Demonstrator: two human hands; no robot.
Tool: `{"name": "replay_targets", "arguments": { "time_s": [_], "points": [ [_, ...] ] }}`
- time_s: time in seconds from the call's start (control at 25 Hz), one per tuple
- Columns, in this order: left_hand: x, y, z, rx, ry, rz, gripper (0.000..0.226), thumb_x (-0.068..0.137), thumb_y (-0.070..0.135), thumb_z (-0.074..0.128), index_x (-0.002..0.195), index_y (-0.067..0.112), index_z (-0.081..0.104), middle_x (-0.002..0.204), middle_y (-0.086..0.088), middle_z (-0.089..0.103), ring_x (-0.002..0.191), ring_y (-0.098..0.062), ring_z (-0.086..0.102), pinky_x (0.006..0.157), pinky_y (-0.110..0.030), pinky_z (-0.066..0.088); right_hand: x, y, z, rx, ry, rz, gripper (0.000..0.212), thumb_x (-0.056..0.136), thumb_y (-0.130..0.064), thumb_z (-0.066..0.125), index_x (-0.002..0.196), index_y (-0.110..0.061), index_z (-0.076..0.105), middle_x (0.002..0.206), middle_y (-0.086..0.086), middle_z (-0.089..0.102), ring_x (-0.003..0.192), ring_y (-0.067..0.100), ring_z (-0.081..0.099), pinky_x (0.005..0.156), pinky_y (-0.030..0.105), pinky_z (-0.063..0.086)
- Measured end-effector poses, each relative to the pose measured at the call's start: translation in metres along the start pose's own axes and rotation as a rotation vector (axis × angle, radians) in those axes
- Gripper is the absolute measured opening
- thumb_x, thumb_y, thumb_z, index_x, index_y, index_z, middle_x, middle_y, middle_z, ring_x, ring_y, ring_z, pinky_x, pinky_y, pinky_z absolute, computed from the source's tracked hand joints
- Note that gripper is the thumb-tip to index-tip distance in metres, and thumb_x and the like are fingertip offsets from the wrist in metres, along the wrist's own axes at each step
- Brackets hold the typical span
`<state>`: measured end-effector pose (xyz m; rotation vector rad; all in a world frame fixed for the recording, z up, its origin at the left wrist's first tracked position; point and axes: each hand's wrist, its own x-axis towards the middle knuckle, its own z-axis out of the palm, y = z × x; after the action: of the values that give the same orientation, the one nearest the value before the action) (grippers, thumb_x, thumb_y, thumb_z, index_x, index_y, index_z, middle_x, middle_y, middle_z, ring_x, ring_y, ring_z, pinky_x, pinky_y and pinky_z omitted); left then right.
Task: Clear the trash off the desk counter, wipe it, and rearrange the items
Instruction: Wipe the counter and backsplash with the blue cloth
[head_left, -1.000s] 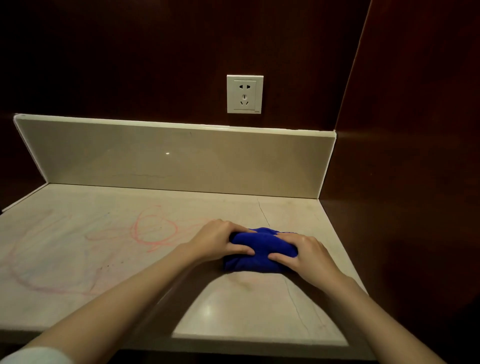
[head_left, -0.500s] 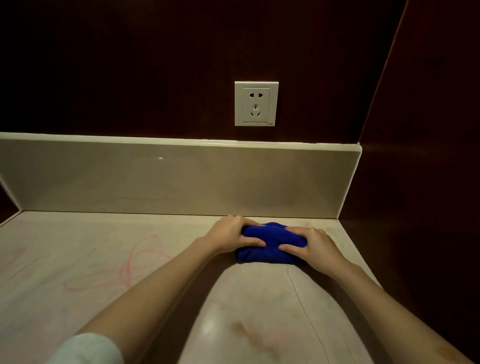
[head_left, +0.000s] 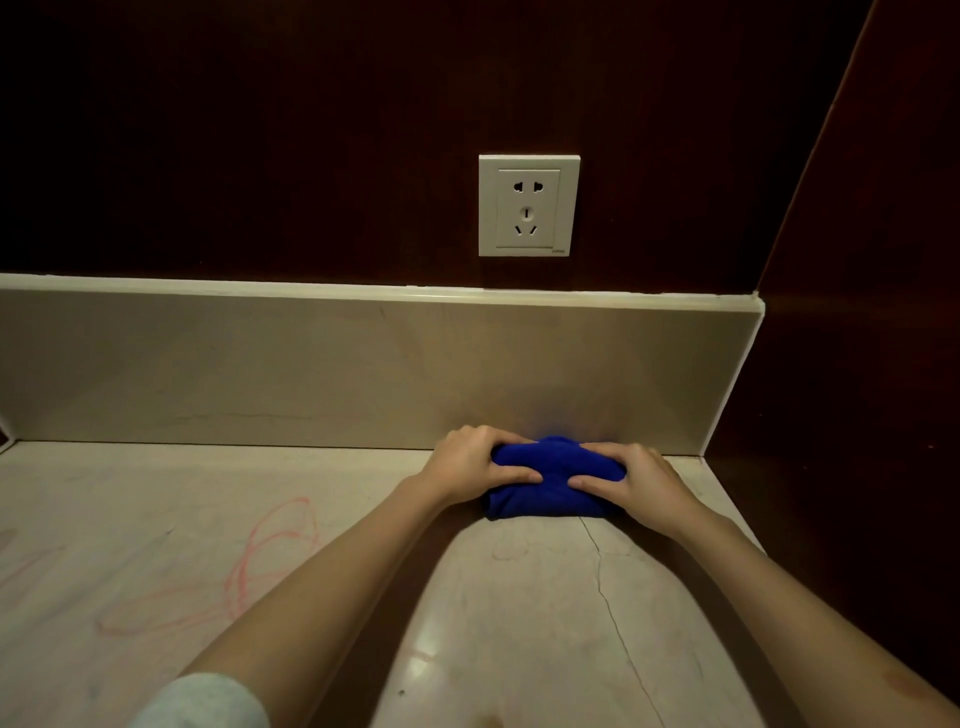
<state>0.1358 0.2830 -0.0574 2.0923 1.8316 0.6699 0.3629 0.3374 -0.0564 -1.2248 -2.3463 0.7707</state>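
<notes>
A bunched blue cloth (head_left: 550, 480) lies on the pale marble counter (head_left: 519, 623), pressed up against the foot of the backsplash at the back right. My left hand (head_left: 467, 460) grips its left end and my right hand (head_left: 636, 480) grips its right end, thumbs pressing on top. Red crayon scribbles (head_left: 270, 551) mark the counter to the left of my left forearm.
The beige backsplash (head_left: 311, 364) runs along the back of the counter. A white wall socket (head_left: 528, 205) sits on the dark wood panel above it. A dark wood side wall (head_left: 857, 415) closes off the right. A thin crack (head_left: 605, 587) runs through the counter below the cloth.
Both hands have pushed the blue cloth away from me across the counter, from the middle right back to the foot of the backsplash. The view has moved closer to the wall.
</notes>
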Motion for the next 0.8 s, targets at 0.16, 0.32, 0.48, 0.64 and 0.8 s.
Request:
{"name": "replay_targets", "arguments": {
  "time_s": [0.16, 0.32, 0.48, 0.64, 0.8],
  "points": [
    [0.0, 0.001, -0.001, -0.035, -0.023, -0.016, 0.05, 0.079, 0.06, 0.064, 0.121, 0.033, 0.064, 0.113, 0.011, 0.07, 0.099, -0.009, 0.064, 0.085, -0.028, 0.051, -0.002, 0.001, 0.004, 0.02, 0.002, 0.022, 0.048, 0.083, -0.045, 0.066, 0.128, -0.03, 0.057, 0.117, -0.013, 0.064, 0.104, 0.007, 0.059, 0.091, 0.034, 0.051],
    [-0.002, 0.001, -0.002, -0.072, -0.056, -0.041, 0.052, 0.078, 0.061, 0.066, 0.121, 0.032, 0.065, 0.114, 0.01, 0.07, 0.099, -0.009, 0.064, 0.087, -0.03, 0.052, -0.009, -0.003, 0.007, 0.009, 0.021, 0.031, 0.05, 0.086, -0.042, 0.064, 0.132, -0.028, 0.051, 0.125, -0.01, 0.059, 0.109, 0.008, 0.055, 0.095, 0.032, 0.048],
    [-0.008, 0.003, -0.002, -0.099, -0.052, -0.037, 0.047, 0.077, 0.06, 0.068, 0.115, 0.032, 0.068, 0.109, 0.011, 0.071, 0.097, -0.01, 0.064, 0.086, -0.031, 0.051, -0.021, -0.009, 0.013, -0.081, 0.068, 0.03, 0.05, 0.089, -0.047, 0.058, 0.134, -0.028, 0.049, 0.132, -0.009, 0.054, 0.117, 0.01, 0.051, 0.1, 0.035, 0.045],
    [-0.02, 0.005, 0.0, -0.125, -0.051, -0.021, 0.045, 0.077, 0.058, 0.069, 0.114, 0.033, 0.068, 0.11, 0.013, 0.071, 0.097, -0.01, 0.064, 0.087, -0.033, 0.05, -0.035, -0.015, 0.018, -0.119, 0.068, 0.053, 0.05, 0.091, -0.049, 0.052, 0.136, -0.028, 0.047, 0.134, -0.009, 0.054, 0.119, 0.011, 0.05, 0.1, 0.036, 0.046],
    [-0.042, 0.008, -0.001, -0.144, -0.061, -0.005, 0.041, 0.078, 0.056, 0.069, 0.113, 0.035, 0.069, 0.106, 0.015, 0.072, 0.095, -0.008, 0.064, 0.087, -0.033, 0.051, -0.055, -0.023, 0.026, -0.118, 0.081, 0.06, 0.049, 0.093, -0.048, 0.05, 0.137, -0.028, 0.046, 0.134, -0.01, 0.054, 0.119, 0.01, 0.05, 0.099, 0.033, 0.045]
  ]
}}
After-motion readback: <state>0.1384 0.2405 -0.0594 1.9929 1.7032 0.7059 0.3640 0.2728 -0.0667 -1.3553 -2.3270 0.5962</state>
